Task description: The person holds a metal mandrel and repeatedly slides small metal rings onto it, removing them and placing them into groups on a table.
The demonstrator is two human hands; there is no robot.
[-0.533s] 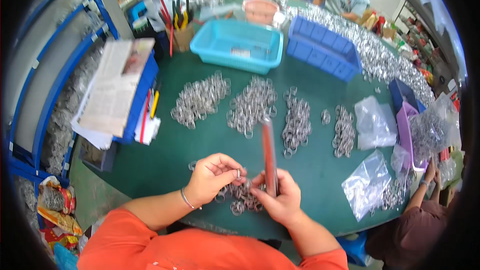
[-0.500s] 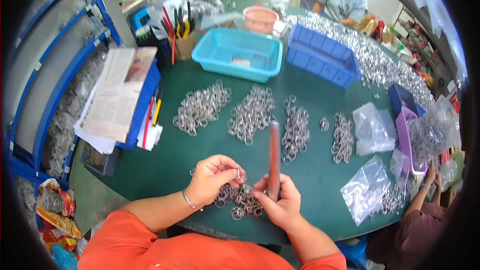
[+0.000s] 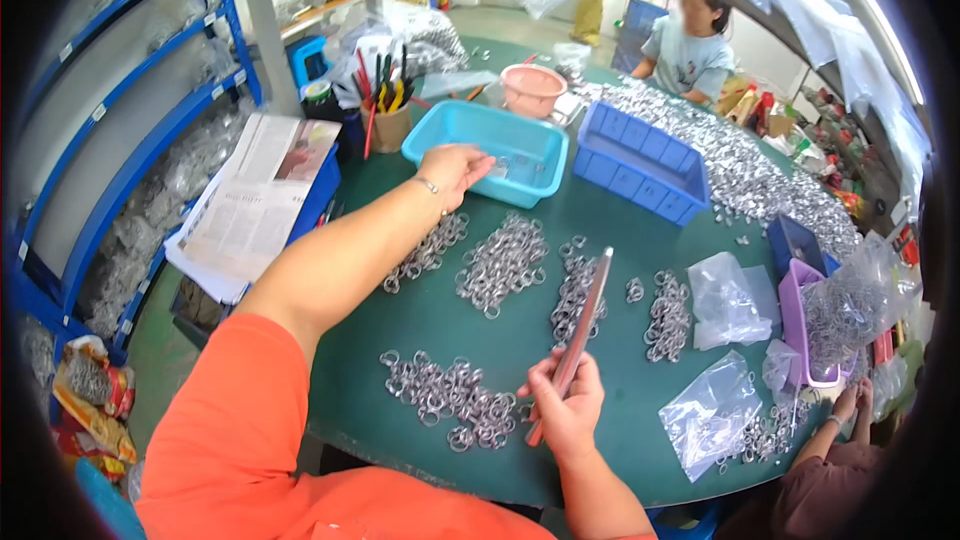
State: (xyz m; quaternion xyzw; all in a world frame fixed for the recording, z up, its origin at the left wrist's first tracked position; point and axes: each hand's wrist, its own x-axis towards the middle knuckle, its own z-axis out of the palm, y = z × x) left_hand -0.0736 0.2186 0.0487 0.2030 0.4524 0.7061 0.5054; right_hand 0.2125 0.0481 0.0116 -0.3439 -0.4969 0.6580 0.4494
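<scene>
My left hand (image 3: 455, 176) reaches over the near rim of the turquoise basin (image 3: 420, 136), its fingers pinched together. Whatever it may hold at the fingertips is too small to make out. My right hand (image 3: 567, 402) grips a tapered ring mandrel (image 3: 585, 330), reddish with a silvery tip, slanting up and to the right. Just left of that hand, near the table's front edge, lies a loose heap of metal rings (image 3: 450, 395). Farther back are more ring piles: one partly under my left forearm (image 3: 415, 255), a middle one (image 3: 503, 265), and one partly behind the mandrel (image 3: 572, 285).
A blue bin (image 3: 640, 165) stands right of the basin. To the right lie a small ring pile (image 3: 668, 318), plastic bags (image 3: 710, 428) and a purple basket (image 3: 797, 320). Newspaper (image 3: 262, 180) covers a box at left. Another person (image 3: 690, 45) sits across the green table (image 3: 590, 460).
My left hand has moved from the near ring heap, where it pinched a small ring, forward to the turquoise basin. My right hand has lowered slightly, and the mandrel now leans right.
</scene>
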